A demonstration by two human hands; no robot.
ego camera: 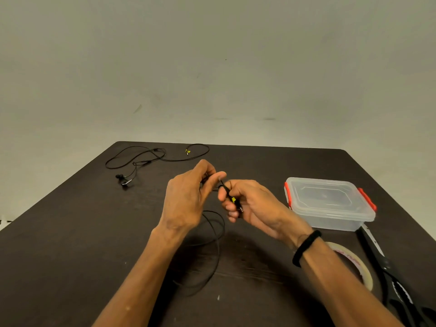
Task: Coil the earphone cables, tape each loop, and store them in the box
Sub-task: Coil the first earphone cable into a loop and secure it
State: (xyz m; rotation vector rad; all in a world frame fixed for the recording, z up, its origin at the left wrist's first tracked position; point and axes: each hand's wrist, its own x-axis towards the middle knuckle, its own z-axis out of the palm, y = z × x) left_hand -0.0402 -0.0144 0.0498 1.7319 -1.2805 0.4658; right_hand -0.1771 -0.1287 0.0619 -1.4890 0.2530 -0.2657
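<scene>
Both hands are working above the middle of the dark table (70, 232), and the grip looks chosen to start a coil. Her or his right hand (250, 204) is curling its fingers round the plug end of the earphone cable (215, 234), the plug with its yellow mark lying across the palm so that one end is pinned. Opposite it, the left hand (188, 197) is pinching the cable between thumb and fingertips just beside the plug, seemingly feeding the slack into the first loop. Below the hands the remaining length is hanging down and trailing in loose curves onto the table, so the coiling appears barely begun. A second earphone set (141, 159) is lying uncoiled near the far left edge, well apart from the hands, apparently waiting its turn. To the right, the clear box (328, 204) with red clips is sitting with its lid on. Near it, the tape roll (358, 267) is partly hidden under the right forearm, with black scissors (387, 270) just beside it, probably kept within reach for taping.
</scene>
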